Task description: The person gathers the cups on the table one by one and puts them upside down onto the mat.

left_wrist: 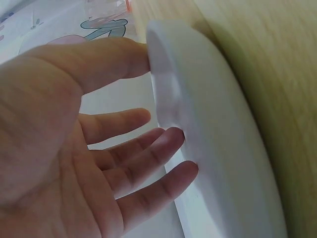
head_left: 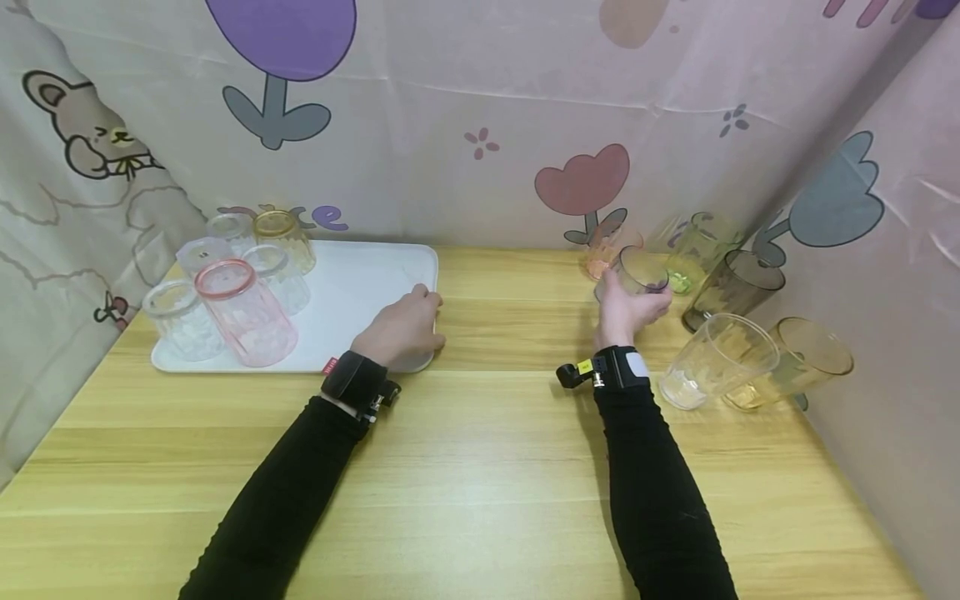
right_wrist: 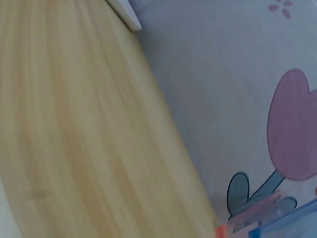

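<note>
Step in hand, as judged: right hand [head_left: 626, 312] lifting clear cup [head_left: 639, 273] from cup cluster at table's [head_left: 480, 467] right side, fingers curled round it. Left hand [head_left: 401, 329] rests flat, fingers straight, on white tray's [head_left: 360, 287] near-right rim. Next move likely calls for carrying cup leftward, clearing upturned pink cup [head_left: 247, 312].

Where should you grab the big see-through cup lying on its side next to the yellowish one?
Probably around its middle, coming down from above. The clear cup lies tipped over, its wide mouth facing up and away and its narrow base toward the table's front. The amber cup lies close on its right and the dark cup just behind, so the top and left sides look freest.
</note>
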